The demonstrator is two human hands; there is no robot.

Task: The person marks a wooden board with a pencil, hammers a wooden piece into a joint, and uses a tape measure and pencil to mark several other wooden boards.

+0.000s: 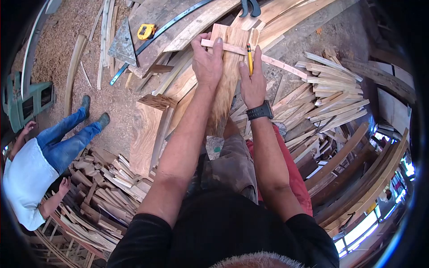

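Includes a tape [145, 31] near a metal triangle [123, 47], a person [29, 167] at left, piled sticks [334, 83] at right.

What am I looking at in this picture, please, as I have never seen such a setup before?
There is no machine here: a person works bare-handed, and a camera worn on the head looks forward and down. The left hand holds one end of a thin wooden strip across a wooden board; the right hand holds a yellow pencil. Off to the left lie a yellow tape measure and a triangular plate. Another person in a white shirt is at the far left.
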